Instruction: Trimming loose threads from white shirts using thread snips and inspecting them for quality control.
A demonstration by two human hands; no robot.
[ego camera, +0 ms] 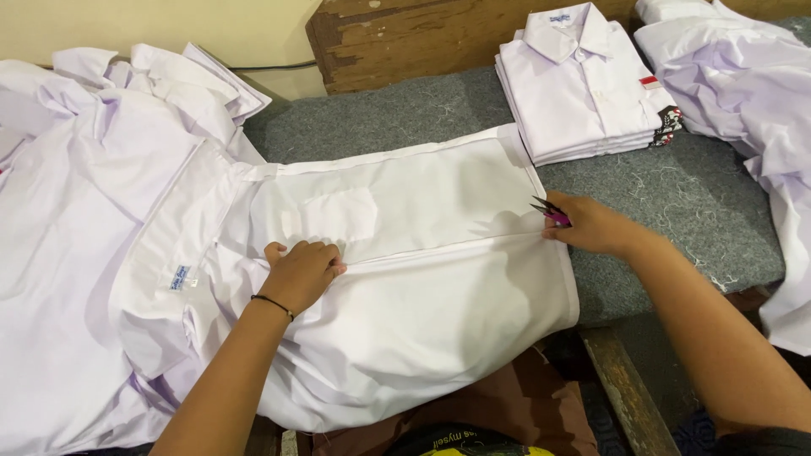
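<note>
A white shirt [422, 253] lies spread front-up across the grey felt table [676, 203], collar to the left, chest pocket near its middle. My left hand [300, 272] presses flat on the shirt just below the pocket, fingers together, a thin black band on the wrist. My right hand [591, 224] rests at the shirt's right hem and grips small pink-handled thread snips [551, 211], their points facing left at the cloth edge.
A stack of folded white shirts [583, 84] sits at the back right. Loose white shirts are heaped at the left [76, 211] and far right [743, 84]. A worn wooden board [405, 34] stands behind the table.
</note>
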